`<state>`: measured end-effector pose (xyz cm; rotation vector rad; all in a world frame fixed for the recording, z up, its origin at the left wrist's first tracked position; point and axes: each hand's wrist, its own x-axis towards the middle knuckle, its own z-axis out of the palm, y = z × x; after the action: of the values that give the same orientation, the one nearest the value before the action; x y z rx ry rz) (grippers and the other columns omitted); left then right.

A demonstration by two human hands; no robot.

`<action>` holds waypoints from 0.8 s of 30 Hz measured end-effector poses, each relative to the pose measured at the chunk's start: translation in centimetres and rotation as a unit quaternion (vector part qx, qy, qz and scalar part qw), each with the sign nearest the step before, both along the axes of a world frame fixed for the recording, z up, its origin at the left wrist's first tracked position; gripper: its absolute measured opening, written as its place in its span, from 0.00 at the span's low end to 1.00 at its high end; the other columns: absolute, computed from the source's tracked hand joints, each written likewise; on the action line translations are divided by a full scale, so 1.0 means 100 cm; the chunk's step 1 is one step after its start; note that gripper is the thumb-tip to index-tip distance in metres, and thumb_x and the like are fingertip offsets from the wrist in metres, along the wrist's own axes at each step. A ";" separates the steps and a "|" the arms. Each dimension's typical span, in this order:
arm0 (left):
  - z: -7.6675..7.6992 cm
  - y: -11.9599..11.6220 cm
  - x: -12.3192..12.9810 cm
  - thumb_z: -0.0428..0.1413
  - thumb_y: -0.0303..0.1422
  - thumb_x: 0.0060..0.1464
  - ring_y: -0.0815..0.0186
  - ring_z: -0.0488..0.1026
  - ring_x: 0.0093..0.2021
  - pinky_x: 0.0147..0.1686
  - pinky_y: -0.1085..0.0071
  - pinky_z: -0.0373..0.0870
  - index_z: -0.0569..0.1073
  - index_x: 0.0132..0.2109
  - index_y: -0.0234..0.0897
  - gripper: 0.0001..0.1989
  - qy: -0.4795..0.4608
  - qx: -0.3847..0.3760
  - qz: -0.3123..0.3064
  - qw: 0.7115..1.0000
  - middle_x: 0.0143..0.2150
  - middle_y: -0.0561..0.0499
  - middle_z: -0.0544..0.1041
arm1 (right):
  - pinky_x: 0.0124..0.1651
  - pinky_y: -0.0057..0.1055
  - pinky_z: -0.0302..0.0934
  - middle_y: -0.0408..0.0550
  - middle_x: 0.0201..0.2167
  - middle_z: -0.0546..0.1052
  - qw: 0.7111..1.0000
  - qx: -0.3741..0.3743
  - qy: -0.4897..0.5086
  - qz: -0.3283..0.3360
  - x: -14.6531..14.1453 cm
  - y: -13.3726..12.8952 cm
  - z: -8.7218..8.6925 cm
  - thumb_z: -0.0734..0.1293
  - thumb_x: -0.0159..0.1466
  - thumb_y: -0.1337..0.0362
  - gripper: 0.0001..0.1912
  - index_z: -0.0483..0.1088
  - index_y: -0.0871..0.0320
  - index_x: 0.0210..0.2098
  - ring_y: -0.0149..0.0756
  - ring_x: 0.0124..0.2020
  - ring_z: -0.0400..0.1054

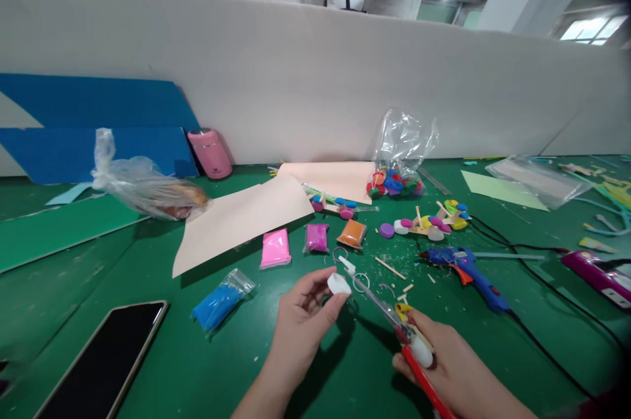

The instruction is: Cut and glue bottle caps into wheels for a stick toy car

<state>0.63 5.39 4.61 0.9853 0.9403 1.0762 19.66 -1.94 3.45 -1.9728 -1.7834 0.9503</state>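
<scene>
My left hand (pixel 309 314) pinches a white bottle cap (pixel 339 285) between thumb and fingers, its hollow side showing. In my right hand (pixel 444 353) is a red-handled tool (pixel 424 383) with a long, narrow metal end, like pliers or scissors; its exact kind is unclear. The metal end points toward the cap, by a small white piece (pixel 346 265). A yellow piece and a white rounded piece also show at my right fingers; how they are held is hidden. Around the hands lie a clear ring (pixel 361 283), a wooden stick (pixel 390 268) and small offcuts.
Behind are pink (pixel 275 248), purple (pixel 316 238) and orange (pixel 351 233) clay packets. Little stick-and-cap cars (pixel 434 225) stand farther back. Right lies a blue glue gun (pixel 468 273) with its cord. Left are a blue clay bag (pixel 223 300), a phone (pixel 106 360) and paper (pixel 246 225).
</scene>
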 end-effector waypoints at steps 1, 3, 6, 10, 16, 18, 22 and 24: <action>0.000 0.000 0.000 0.60 0.28 0.41 0.67 0.74 0.35 0.38 0.74 0.69 0.72 0.39 0.34 0.15 -0.006 -0.007 -0.001 1.000 0.34 0.49 0.78 | 0.21 0.23 0.49 0.38 0.20 0.65 1.000 0.002 0.004 -0.002 0.000 -0.001 0.001 0.62 0.54 0.55 0.13 0.55 0.54 0.25 0.29 0.20 0.57; 0.001 0.000 0.000 0.60 0.28 0.41 0.67 0.74 0.34 0.37 0.74 0.69 0.72 0.40 0.34 0.14 -0.016 -0.015 -0.005 1.000 0.33 0.50 0.78 | 0.22 0.23 0.50 0.38 0.20 0.65 1.000 0.008 0.006 0.001 0.001 -0.002 0.003 0.62 0.54 0.54 0.12 0.55 0.54 0.25 0.29 0.20 0.57; 0.000 0.000 0.001 0.60 0.28 0.42 0.68 0.74 0.31 0.36 0.75 0.69 0.72 0.39 0.33 0.14 -0.025 -0.018 -0.008 0.999 0.31 0.50 0.78 | 0.22 0.23 0.50 0.39 0.21 0.65 1.000 0.008 0.002 0.007 0.001 -0.005 0.006 0.62 0.54 0.55 0.12 0.55 0.54 0.26 0.29 0.20 0.57; -0.001 0.001 0.001 0.59 0.29 0.43 0.69 0.74 0.29 0.34 0.75 0.68 0.72 0.39 0.33 0.13 -0.031 -0.018 -0.006 0.999 0.28 0.51 0.78 | 0.22 0.23 0.49 0.39 0.21 0.66 1.000 -0.004 -0.004 0.008 0.001 -0.005 0.007 0.64 0.52 0.55 0.13 0.56 0.54 0.27 0.30 0.20 0.58; -0.002 0.001 0.001 0.61 0.28 0.40 0.69 0.73 0.29 0.33 0.75 0.69 0.73 0.38 0.34 0.14 -0.013 -0.019 -0.004 1.000 0.29 0.51 0.78 | 0.22 0.23 0.49 0.39 0.22 0.67 0.999 -0.010 -0.002 0.031 0.001 -0.006 0.008 0.64 0.52 0.56 0.12 0.56 0.54 0.27 0.30 0.21 0.58; -0.003 0.001 0.001 0.61 0.28 0.39 0.70 0.73 0.31 0.33 0.76 0.69 0.73 0.38 0.35 0.14 0.001 -0.011 -0.004 1.000 0.30 0.51 0.78 | 0.23 0.24 0.50 0.39 0.23 0.68 0.999 -0.007 -0.010 0.034 0.002 -0.007 0.008 0.64 0.52 0.55 0.12 0.57 0.54 0.28 0.31 0.22 0.59; -0.006 0.002 0.001 0.61 0.27 0.38 0.69 0.72 0.32 0.33 0.76 0.69 0.74 0.37 0.35 0.14 0.031 0.029 -0.001 0.999 0.31 0.51 0.77 | 0.23 0.24 0.50 0.40 0.23 0.69 0.999 -0.002 -0.031 0.027 0.002 -0.007 0.008 0.64 0.52 0.54 0.12 0.57 0.54 0.28 0.32 0.22 0.59; -0.008 0.003 0.002 0.61 0.27 0.38 0.69 0.71 0.32 0.33 0.75 0.69 0.74 0.37 0.35 0.14 0.041 0.050 0.001 0.998 0.30 0.51 0.77 | 0.23 0.24 0.49 0.39 0.23 0.69 0.999 -0.003 -0.038 0.023 0.001 -0.006 0.009 0.64 0.52 0.55 0.12 0.57 0.54 0.28 0.32 0.22 0.59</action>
<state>0.81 5.66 3.76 1.1178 0.9618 1.1000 19.75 -2.51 4.35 -2.0041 -1.8758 0.9071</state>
